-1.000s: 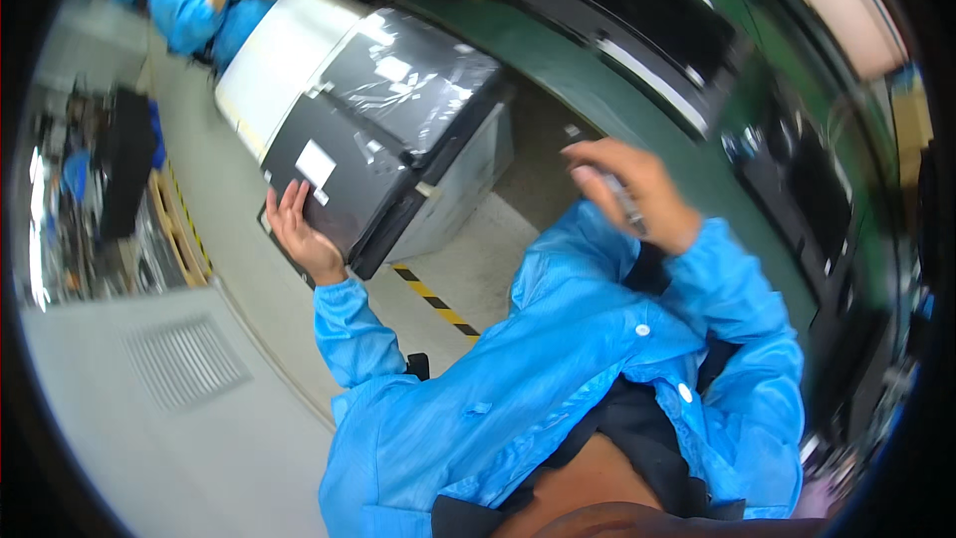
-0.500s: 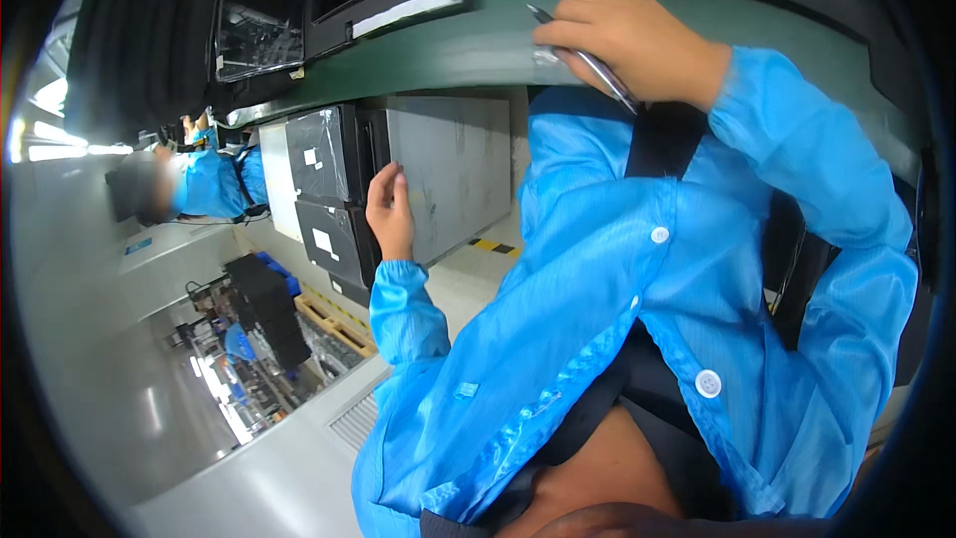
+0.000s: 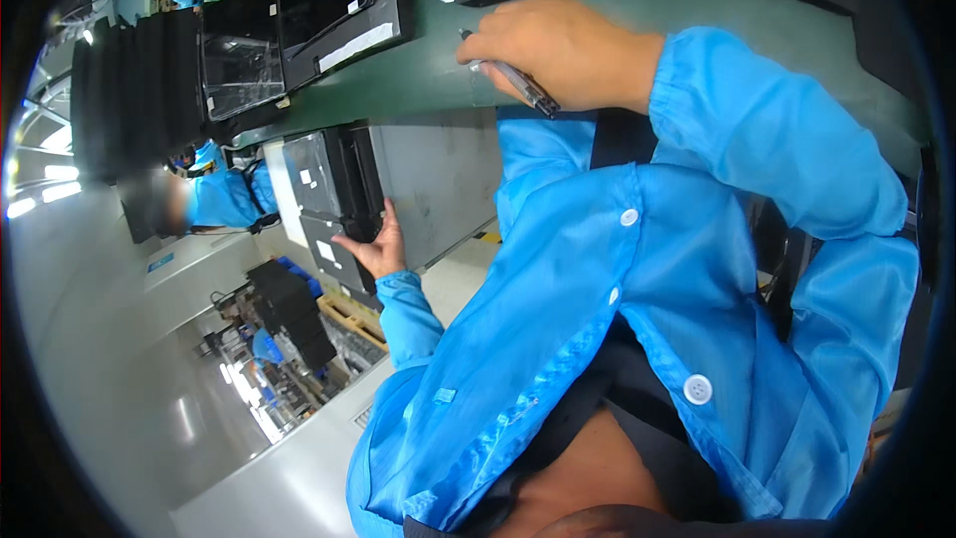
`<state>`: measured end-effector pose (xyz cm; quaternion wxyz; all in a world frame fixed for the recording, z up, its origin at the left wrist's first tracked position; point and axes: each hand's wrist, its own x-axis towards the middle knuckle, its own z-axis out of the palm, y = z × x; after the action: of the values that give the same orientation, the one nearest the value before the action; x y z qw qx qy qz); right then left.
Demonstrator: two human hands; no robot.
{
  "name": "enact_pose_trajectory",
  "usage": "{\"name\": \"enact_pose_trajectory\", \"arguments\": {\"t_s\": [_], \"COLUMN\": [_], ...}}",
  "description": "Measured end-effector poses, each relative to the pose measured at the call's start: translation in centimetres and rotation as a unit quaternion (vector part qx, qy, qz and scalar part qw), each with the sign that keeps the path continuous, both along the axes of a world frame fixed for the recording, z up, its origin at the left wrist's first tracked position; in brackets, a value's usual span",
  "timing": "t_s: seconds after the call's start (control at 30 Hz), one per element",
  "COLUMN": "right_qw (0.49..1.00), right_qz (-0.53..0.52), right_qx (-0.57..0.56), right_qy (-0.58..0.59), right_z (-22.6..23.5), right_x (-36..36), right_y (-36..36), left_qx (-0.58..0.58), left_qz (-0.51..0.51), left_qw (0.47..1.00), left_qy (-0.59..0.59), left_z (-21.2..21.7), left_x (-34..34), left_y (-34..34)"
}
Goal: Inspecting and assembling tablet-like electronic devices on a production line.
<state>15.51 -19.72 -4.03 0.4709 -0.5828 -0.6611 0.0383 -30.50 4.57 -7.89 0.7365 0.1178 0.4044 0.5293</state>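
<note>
- Left hand (image 3: pixel 382 251) now splayed wider, empty, beside flat black panels (image 3: pixel 321 201); contact unclear.
- Right hand (image 3: pixel 563 52) grasping slim dark pen (image 3: pixel 532 90).
- Smooth green worktop (image 3: pixel 428 65); pale wall (image 3: pixel 80 329).

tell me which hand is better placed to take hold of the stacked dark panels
Probably left: the left hand is at the dark panels, thumb and finger spread; the right hand is over the green table, holding a pen-like tool.

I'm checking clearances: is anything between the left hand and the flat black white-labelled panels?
Nothing visible stands between them: the open left hand is right at the flat black white-labelled panels; whether it touches them is unclear.
</note>
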Motion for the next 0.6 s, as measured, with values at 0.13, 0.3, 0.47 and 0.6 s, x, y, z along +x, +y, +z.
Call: {"name": "enact_pose_trajectory", "arguments": {"t_s": [0.13,0.3,0.47,0.6], "right_qw": [0.999,0.981,0.963,0.959], "right_qz": [-0.023,-0.125,-0.156,-0.142], "right_qx": [0.020,0.080,0.084,0.068], "right_qy": [0.029,-0.124,-0.205,-0.237], "right_z": [1.0,4.9,6.1,5.3], "right_x": [-0.5,1.6,4.4,4.2], "right_y": [-0.2,0.3,4.2,6.0], "left_qx": [-0.054,-0.110,-0.188,-0.174], "left_qz": [0.038,0.091,0.079,-0.002], "left_qw": [0.997,0.990,0.979,0.985], "left_qy": [0.029,0.015,-0.010,-0.006], "left_z": [2.4,2.4,3.4,2.7], "left_x": [1.6,1.8,2.3,0.7], "left_y": [0.4,1.2,0.2,-0.7]}}
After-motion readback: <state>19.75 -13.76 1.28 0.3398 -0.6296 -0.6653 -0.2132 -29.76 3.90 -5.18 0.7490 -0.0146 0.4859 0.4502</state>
